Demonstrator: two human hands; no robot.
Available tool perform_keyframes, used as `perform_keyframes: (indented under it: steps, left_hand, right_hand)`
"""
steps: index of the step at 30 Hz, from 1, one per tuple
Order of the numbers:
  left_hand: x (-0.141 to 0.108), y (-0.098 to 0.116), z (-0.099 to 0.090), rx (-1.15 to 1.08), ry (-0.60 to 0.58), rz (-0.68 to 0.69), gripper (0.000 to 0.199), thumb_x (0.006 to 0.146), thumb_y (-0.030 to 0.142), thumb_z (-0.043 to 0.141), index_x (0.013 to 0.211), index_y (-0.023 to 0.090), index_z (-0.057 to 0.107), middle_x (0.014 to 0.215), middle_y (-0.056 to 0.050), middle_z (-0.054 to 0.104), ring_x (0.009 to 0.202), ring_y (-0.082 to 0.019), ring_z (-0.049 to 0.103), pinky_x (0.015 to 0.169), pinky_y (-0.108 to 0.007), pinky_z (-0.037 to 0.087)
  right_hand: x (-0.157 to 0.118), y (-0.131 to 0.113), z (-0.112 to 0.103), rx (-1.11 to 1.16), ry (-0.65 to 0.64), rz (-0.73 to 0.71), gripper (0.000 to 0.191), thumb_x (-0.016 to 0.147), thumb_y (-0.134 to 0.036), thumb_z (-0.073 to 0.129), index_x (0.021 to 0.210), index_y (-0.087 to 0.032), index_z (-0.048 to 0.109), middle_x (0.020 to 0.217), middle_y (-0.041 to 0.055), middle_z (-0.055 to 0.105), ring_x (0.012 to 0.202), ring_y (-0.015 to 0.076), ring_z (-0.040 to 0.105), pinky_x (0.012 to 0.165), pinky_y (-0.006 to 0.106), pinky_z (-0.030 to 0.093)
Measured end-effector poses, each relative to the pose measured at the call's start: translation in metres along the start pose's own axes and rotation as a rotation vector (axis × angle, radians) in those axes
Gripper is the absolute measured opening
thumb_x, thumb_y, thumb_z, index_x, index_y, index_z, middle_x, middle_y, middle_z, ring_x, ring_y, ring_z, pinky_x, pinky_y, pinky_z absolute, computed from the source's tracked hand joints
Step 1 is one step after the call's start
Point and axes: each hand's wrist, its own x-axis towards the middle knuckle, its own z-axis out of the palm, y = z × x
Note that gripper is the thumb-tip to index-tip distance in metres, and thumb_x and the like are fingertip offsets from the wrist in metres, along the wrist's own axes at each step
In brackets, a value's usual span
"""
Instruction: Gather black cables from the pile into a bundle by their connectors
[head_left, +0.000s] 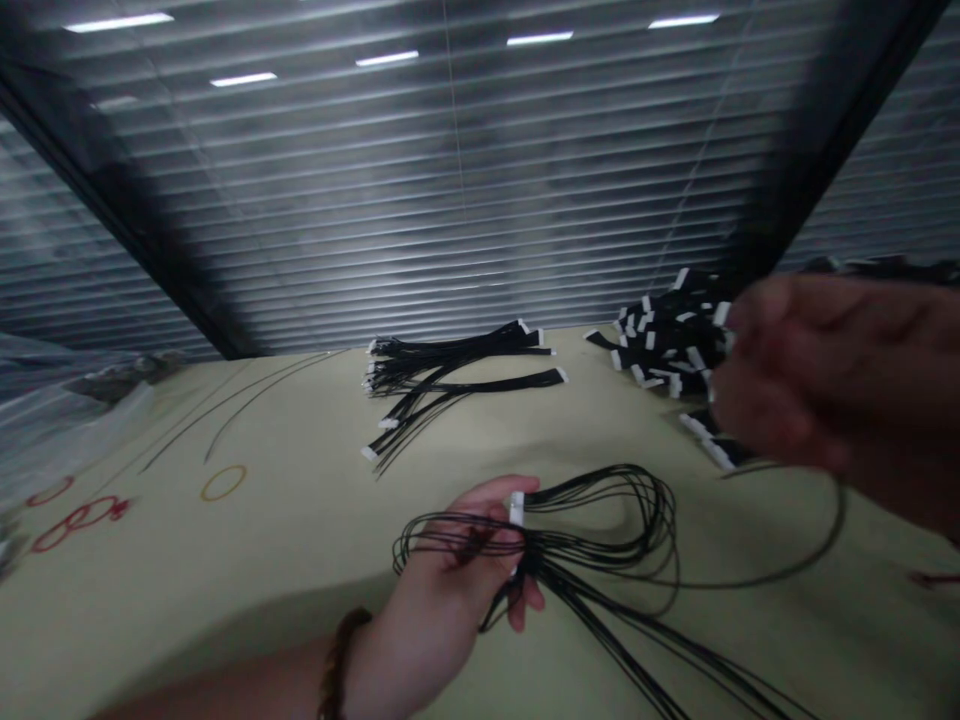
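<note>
My left hand [465, 560] is closed around a looped bundle of thin black wires [600, 545] at the lower middle. A white connector [517, 508] shows between its thumb and fingers. Loops stick out on both sides of the hand, and loose strands run down to the right. My right hand [787, 380] is raised at the right, blurred, with its fingers pressed together. One black wire curves from the bundle up to just below that hand; whether the fingers hold its end is hidden by blur.
Black cables with white connectors [480, 382] lie at the table's back middle. A larger cable pile [667, 345] is behind my right hand. Red rings [82, 518], a yellow ring [223, 483] and a clear plastic bag [75, 430] are at left. Blinds [450, 180] stand behind.
</note>
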Motion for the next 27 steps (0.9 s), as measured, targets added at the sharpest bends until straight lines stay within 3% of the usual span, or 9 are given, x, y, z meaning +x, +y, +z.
perform_keyframes:
  steps: [2, 4, 8, 16, 23, 27]
  left_hand:
    - [-0.001, -0.001, -0.001, -0.045, -0.010, 0.013, 0.030, 0.072, 0.017, 0.069, 0.102, 0.017, 0.064, 0.061, 0.001, 0.062, 0.047, -0.009, 0.057, 0.040, -0.016, 0.043]
    - [-0.002, -0.001, -0.001, -0.078, -0.025, 0.024, 0.029, 0.072, 0.013, 0.068, 0.101, 0.019, 0.066, 0.064, 0.001, 0.064, 0.047, -0.009, 0.058, 0.040, -0.016, 0.044]
    - [-0.001, -0.001, -0.001, -0.120, -0.064, 0.048, 0.029, 0.073, 0.012, 0.068, 0.099, 0.021, 0.068, 0.064, 0.000, 0.065, 0.048, -0.010, 0.061, 0.040, -0.015, 0.045]
    - [-0.004, 0.000, 0.000, -0.162, -0.063, 0.043, 0.029, 0.072, 0.012, 0.070, 0.099, 0.021, 0.068, 0.065, 0.000, 0.067, 0.049, -0.010, 0.061, 0.040, -0.015, 0.046]
    - [-0.003, 0.000, 0.001, -0.117, -0.106, 0.068, 0.026, 0.074, 0.012, 0.069, 0.099, 0.020, 0.067, 0.061, 0.001, 0.066, 0.050, -0.009, 0.060, 0.043, -0.014, 0.046]
    - [-0.003, -0.001, 0.001, -0.049, -0.107, 0.079, 0.022, 0.077, 0.018, 0.066, 0.099, 0.018, 0.064, 0.060, 0.001, 0.065, 0.047, -0.008, 0.057, 0.042, -0.014, 0.044]
  right_hand:
    - [-0.011, -0.015, 0.021, 0.112, -0.256, 0.013, 0.021, 0.087, -0.034, 0.047, 0.070, -0.023, 0.054, 0.057, -0.0040, 0.058, 0.047, 0.0078, 0.051, 0.041, 0.018, 0.037]
    - [-0.021, -0.022, 0.040, -0.019, -0.326, -0.016, 0.020, 0.084, -0.024, 0.049, 0.065, -0.022, 0.055, 0.056, -0.0048, 0.056, 0.048, 0.0084, 0.050, 0.043, 0.020, 0.034]
    - [-0.033, -0.019, 0.058, -0.223, -0.282, -0.089, 0.017, 0.081, -0.015, 0.046, 0.068, -0.023, 0.054, 0.062, -0.0048, 0.057, 0.053, 0.0102, 0.048, 0.048, 0.024, 0.031]
    - [-0.031, -0.016, 0.057, -0.231, -0.318, -0.070, 0.017, 0.082, -0.016, 0.046, 0.070, -0.023, 0.055, 0.063, -0.0050, 0.057, 0.055, 0.0105, 0.049, 0.050, 0.025, 0.029]
    - [-0.026, -0.020, 0.058, -0.173, -0.433, 0.085, 0.024, 0.088, -0.025, 0.042, 0.068, -0.021, 0.056, 0.059, -0.0040, 0.055, 0.052, 0.0087, 0.048, 0.048, 0.024, 0.026]
    - [-0.024, -0.021, 0.059, -0.142, -0.478, 0.090, 0.024, 0.086, -0.023, 0.042, 0.065, -0.020, 0.054, 0.058, -0.0044, 0.054, 0.049, 0.0070, 0.045, 0.045, 0.021, 0.026]
